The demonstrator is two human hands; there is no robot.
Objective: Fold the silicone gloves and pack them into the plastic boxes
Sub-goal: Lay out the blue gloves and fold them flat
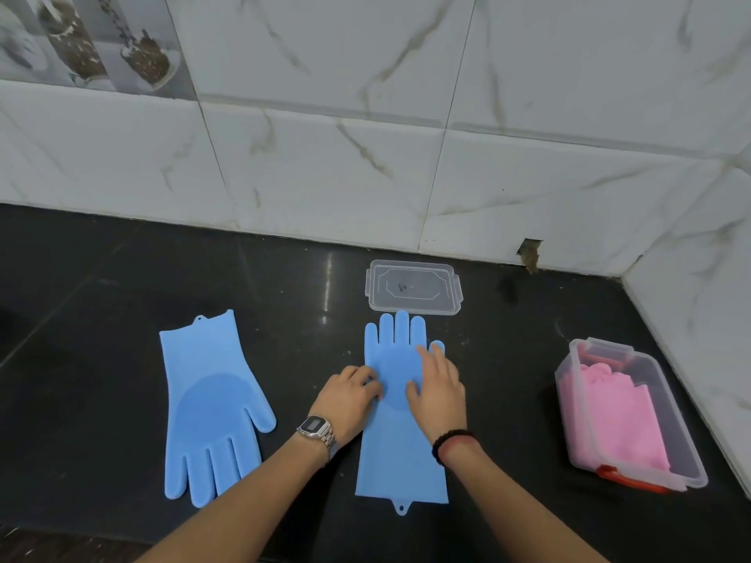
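Observation:
A blue silicone glove point(400, 453) lies flat in the middle of the black counter, fingers pointing to the wall. My right hand point(439, 384) rests flat on its palm area with straight fingers. My left hand point(349, 394) has curled fingers at the glove's left edge, seemingly pinching it. A second blue glove point(211, 404) lies flat at the left, fingers pointing toward me. A clear plastic box point(414, 286) sits just beyond the middle glove's fingertips. At the right, a closed clear box point(686, 440) holds pink gloves point(613, 416).
The black counter point(101, 278) meets white marble-look wall tiles point(325, 156) at the back and on the right. A small hole in the wall point(529, 253) sits at the back right. The counter's front edge runs along the bottom left.

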